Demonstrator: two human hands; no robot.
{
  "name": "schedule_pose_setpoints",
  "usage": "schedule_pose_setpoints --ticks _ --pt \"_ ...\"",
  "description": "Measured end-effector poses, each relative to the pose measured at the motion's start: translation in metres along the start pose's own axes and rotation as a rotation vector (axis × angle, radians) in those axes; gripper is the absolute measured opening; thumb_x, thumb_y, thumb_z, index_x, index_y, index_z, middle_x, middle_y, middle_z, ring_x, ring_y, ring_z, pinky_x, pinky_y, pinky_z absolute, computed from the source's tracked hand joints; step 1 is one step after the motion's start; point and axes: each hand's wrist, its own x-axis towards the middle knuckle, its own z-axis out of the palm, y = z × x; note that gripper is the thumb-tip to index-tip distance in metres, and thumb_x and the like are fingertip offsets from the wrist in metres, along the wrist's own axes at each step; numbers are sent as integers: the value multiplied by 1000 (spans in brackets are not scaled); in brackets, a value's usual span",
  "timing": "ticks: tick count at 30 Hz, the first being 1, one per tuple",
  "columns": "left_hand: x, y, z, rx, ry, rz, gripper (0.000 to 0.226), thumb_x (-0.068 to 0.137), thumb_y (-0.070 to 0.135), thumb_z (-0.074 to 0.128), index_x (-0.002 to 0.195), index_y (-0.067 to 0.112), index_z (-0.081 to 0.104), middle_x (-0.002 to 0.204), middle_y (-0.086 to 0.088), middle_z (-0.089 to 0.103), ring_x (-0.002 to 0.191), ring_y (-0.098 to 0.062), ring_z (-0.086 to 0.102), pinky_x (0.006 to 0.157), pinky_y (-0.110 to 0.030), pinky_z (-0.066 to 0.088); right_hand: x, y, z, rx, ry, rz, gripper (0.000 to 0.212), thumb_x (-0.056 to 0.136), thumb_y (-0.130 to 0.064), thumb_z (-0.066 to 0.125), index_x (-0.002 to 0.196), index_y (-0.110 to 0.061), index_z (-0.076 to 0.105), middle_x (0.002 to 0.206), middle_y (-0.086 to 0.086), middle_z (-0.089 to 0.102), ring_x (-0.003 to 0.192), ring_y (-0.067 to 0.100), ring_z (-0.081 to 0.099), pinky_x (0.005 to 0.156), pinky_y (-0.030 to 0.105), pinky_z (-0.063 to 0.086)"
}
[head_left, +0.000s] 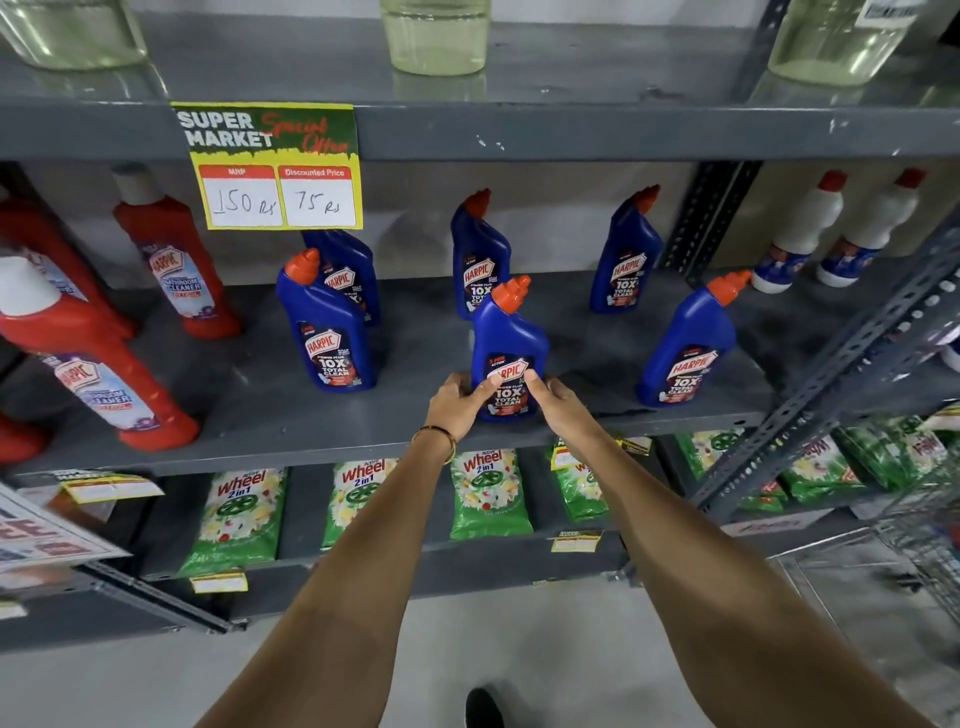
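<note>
Head view is showing a grey metal shelf (311, 431), where a blue Harpic bottle (506, 338) is standing upright near the front edge, about midway along the row. The left hand (457, 402) is gripping the bottle's lower left side, fingers curling round the base and thumb pressing on the label. The right hand (558, 397) is gripping the lower right side likewise, its thumb lying on the label too. Other blue bottles (691, 343) are standing apart around it, and red cleaner bottles (176, 260) are standing further left. A yellow price sign (270, 166) is hanging from the shelf above, and green Wheel packets (488, 493) are lying on the shelf below.
</note>
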Motion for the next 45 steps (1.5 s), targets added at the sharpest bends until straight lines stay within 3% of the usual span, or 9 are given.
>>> schedule_pose_setpoints --ticks 6,10,14,17,20,25,35,40,45 --pt "1 -2 -4 31 -11 5 56 85 45 56 123 5 50 127 -14 59 113 -27 57 85 -28 45 1 3 -3 -1 15 13 65 91 -53 46 135 -6 45 139 11 52 125 22 51 96 29 41" --pt "1 -12 -21 30 16 -30 73 85 51 54 139 4 37 144 -13 44 130 -29 44 104 -36 37 -1 1 -2 -6 83 50 70 87 -60 46 129 -4 47 143 10 48 130 26 46 99 34 37" --pt "-1 -26 -49 -19 59 -67 78 85 53 52 143 5 29 150 -12 36 137 -28 36 112 -37 29 -7 2 8 40 152 61 62 88 -56 47 120 -3 47 140 13 50 127 27 48 93 33 38" --pt "-3 -39 -73 -25 68 -78 77 84 53 53 141 5 34 148 -12 38 136 -28 38 112 -37 29 -14 5 24 101 240 59 55 89 -54 48 114 -5 46 141 14 50 128 29 48 93 34 37" --pt "-8 -50 -100 -16 64 -78 73 84 53 53 138 5 39 145 -11 43 132 -28 42 110 -37 32 -28 4 47 186 364 65 67 91 -50 49 138 -4 38 142 13 48 129 30 47 101 38 38" --pt "-9 -68 -149 5 39 -86 69 81 56 55 130 8 48 135 -11 54 123 -28 50 108 -42 37 -46 4 102 261 456 73 57 92 -44 49 134 -6 42 135 14 53 120 31 51 89 32 37" --pt "15 -81 -198 -45 112 -82 60 87 49 50 127 5 48 133 -14 54 120 -31 51 89 -32 38 -21 -52 189 122 176 31 65 92 -53 43 140 -9 40 147 9 43 134 27 41 108 37 31" --pt "38 -73 -206 -108 146 -145 72 85 51 53 136 2 38 142 -14 45 128 -30 46 93 -30 38 14 -83 198 127 62 40 71 92 -55 42 148 -13 28 155 5 31 141 24 32 111 35 27" --pt "56 -64 -208 -106 103 -111 83 82 56 54 145 11 25 150 -12 36 135 -28 39 108 -37 35 38 -98 198 159 -37 57 79 85 -63 45 147 -17 28 154 3 33 138 22 37 113 41 34"
